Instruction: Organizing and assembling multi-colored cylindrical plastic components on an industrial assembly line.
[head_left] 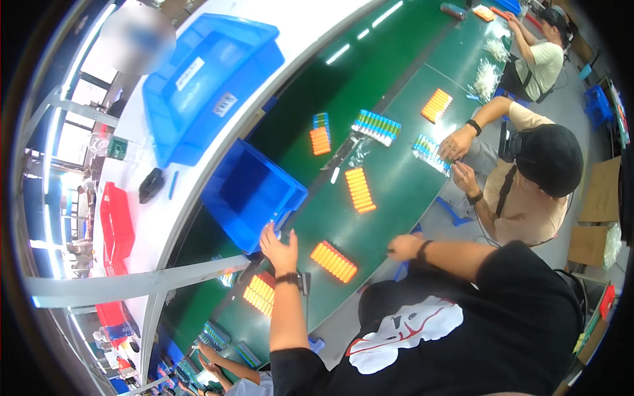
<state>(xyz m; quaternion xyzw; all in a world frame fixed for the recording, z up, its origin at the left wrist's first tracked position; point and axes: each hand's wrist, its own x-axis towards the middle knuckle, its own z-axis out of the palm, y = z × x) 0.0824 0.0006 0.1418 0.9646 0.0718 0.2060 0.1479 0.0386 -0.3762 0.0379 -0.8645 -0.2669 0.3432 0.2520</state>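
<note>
My left hand, with a black watch on its wrist, is raised with fingers spread at the near corner of a blue plastic bin on the green belt. It holds nothing that I can see. My right hand, with a dark wristband, is curled into a fist at the belt's near edge. Between the two hands lies an orange row of cylindrical cells. Another orange row lies beside my left forearm.
More orange rows and a blue-capped row lie along the belt. A seated person in a tan shirt handles blue-capped cells. A big blue bin and red basket sit on the white shelf.
</note>
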